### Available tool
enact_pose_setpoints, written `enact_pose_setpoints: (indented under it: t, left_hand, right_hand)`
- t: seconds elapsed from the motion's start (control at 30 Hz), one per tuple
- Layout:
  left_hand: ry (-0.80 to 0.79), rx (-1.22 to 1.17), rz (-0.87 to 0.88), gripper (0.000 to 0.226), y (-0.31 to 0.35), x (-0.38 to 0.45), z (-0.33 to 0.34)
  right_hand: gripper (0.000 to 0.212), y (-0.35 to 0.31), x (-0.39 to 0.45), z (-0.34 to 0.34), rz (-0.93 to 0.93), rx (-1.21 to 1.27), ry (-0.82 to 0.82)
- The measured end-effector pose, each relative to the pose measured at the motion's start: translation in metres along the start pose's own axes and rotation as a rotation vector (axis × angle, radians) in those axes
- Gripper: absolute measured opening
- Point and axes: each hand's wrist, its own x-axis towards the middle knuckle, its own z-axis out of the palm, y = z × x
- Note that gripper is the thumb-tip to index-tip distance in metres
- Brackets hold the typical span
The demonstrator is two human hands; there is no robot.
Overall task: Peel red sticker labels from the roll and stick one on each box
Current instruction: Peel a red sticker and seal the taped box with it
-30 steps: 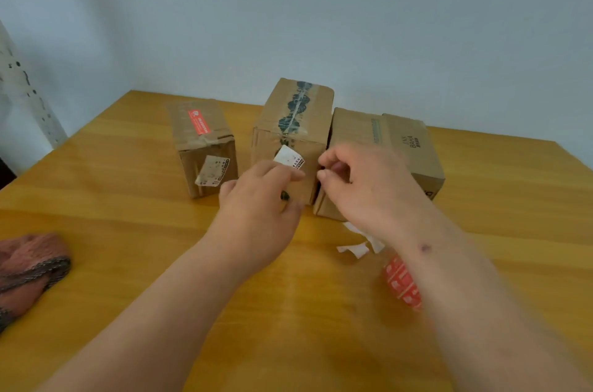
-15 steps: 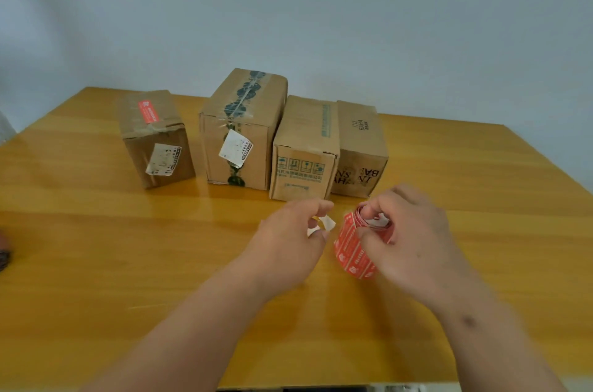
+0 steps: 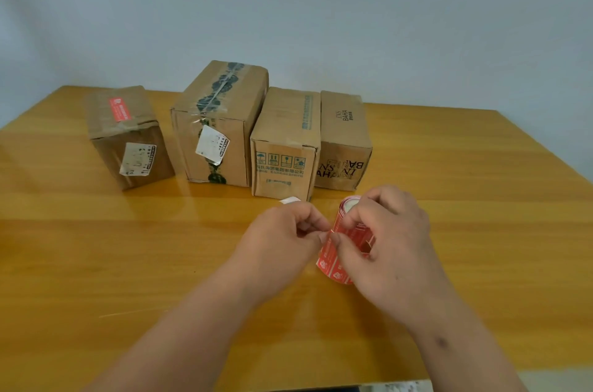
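Tabletop (image 3: pixel 96 263) carries 4 cardboard boxes in a row at the far side. Left box (image 3: pixel 128 135) already has 1 red label on its top; tall box (image 3: pixel 221 122), third box (image 3: pixel 285 141) and right box (image 3: pixel 345 141) show none that I can see.

Sticker roll (image 3: pixel 337 260) sits near the front, just before the third box, its long axis running toward the boxes, open core end facing away from me.

I reckon it's light, thin paper: floppy, tears easily, sticks to itself. Best hold is a label's free corner, roll steadied.

Right hand (image 3: pixel 391 247) is wrapped over the roll. Left hand (image 3: pixel 282 241) fingers (image 3: pixel 322 236) are pressed together, pinching a label edge at the roll's left side.
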Motion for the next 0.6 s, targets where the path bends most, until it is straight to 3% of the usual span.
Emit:
enact_pose_setpoints:
  t: [0.23, 0.6]
  left_hand:
    - [-0.072, 0.009, -0.013, 0.010, 0.004, -0.009, 0.001]
    - [-0.048, -0.121, 0.007, 0.012, 0.010, -0.019, -0.005]
  right_hand:
    - [0.016, 0.007, -0.009, -0.002, -0.007, -0.046, -0.035]
    - [0.004, 0.010, -0.011, -0.011, -0.031, -0.027, -0.103]
